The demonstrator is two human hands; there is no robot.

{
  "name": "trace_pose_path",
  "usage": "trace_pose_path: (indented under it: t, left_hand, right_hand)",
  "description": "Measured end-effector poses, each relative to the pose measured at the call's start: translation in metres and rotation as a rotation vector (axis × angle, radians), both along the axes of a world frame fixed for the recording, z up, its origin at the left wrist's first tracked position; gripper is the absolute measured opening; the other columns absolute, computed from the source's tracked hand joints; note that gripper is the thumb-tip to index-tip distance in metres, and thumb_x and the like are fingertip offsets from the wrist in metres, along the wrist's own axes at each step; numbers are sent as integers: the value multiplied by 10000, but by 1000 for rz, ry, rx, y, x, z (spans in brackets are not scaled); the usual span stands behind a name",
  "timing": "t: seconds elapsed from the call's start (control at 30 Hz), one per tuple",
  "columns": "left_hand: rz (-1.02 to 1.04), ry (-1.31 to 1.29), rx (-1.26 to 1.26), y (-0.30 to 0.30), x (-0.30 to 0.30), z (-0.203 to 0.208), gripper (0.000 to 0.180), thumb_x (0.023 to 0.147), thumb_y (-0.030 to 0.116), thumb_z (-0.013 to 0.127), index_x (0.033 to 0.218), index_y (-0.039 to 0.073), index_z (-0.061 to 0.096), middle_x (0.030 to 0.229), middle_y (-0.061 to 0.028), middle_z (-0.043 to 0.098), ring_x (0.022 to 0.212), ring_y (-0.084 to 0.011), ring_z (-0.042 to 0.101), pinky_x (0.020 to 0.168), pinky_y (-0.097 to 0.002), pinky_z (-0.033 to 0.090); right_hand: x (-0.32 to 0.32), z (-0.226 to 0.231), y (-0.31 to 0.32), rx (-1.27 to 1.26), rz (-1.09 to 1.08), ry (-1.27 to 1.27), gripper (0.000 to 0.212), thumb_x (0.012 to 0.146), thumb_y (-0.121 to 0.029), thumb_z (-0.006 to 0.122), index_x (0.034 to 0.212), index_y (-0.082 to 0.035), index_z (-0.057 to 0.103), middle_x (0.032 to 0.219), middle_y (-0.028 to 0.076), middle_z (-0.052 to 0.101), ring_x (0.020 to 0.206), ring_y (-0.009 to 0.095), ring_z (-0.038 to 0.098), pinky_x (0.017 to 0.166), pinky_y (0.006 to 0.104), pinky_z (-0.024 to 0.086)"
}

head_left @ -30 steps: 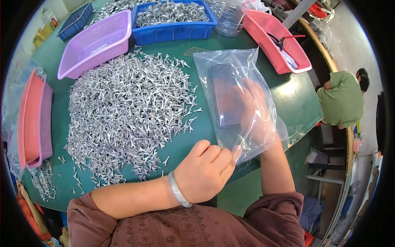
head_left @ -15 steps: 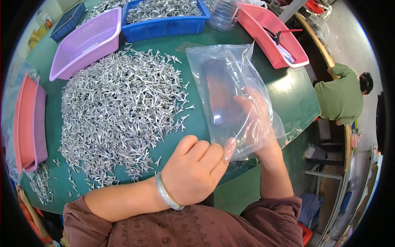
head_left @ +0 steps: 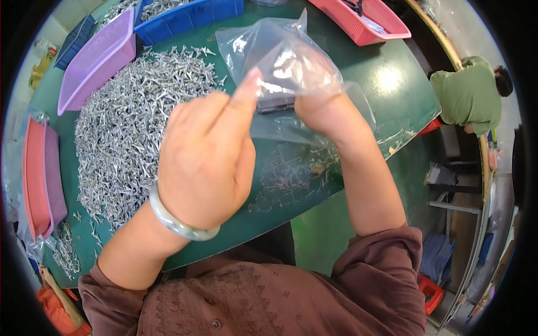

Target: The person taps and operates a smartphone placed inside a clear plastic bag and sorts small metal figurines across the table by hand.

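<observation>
A clear plastic bag is held up over the green table. My right hand is inside it up to the wrist, its fingers blurred behind the shiny film. My left hand, with a pale bangle on the wrist, is closed, and its raised fingertip meets the bag's edge. Partly covered by the bag, a dark flat phone-like slab shows between my hands. Left of them spreads a heap of small silver metal pieces shaped like little towers.
A purple basket and a blue bin of metal parts stand behind the heap. Stacked pink and purple baskets are at the left. A pink basket holds a dark tool at the back right. A person in green sits farther right.
Both hands have moved up and away from me with the bag, the left also leftward. The bag has bunched up, covering most of the dark slab. The view has shifted.
</observation>
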State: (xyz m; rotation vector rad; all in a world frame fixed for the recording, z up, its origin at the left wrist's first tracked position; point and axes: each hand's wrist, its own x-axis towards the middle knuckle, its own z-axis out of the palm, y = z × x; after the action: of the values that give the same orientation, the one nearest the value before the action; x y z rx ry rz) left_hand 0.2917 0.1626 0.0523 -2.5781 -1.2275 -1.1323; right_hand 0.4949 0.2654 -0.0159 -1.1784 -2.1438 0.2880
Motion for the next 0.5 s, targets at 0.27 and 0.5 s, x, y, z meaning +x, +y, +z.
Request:
trace_pose_path:
  t: [0.27, 0.5]
  left_hand:
    - [-2, 2, -18, 4, 3, 0, 461, 840, -126, 533, 1296, -76, 576, 822, -149, 588, 682, -253, 549, 659, -313, 472]
    - [-1, 15, 26, 2, 1, -1, 459, 836, -115, 542, 1292, -71, 581, 885, -167, 626, 748, -283, 594, 706, -333, 498]
  right_hand:
    - [-6, 8, 10, 58, 13, -229, 396, 802, -4, 579, 1174, -112, 657, 1265, 190, 584, 1179, 405, 521, 978, 448, 471]
    - [-13, 13, 6, -50, -78, -417, 484, 802, -21, 587, 1260, -170, 636, 1394, 157, 521, 1273, 386, 477, 1090, 404, 404]
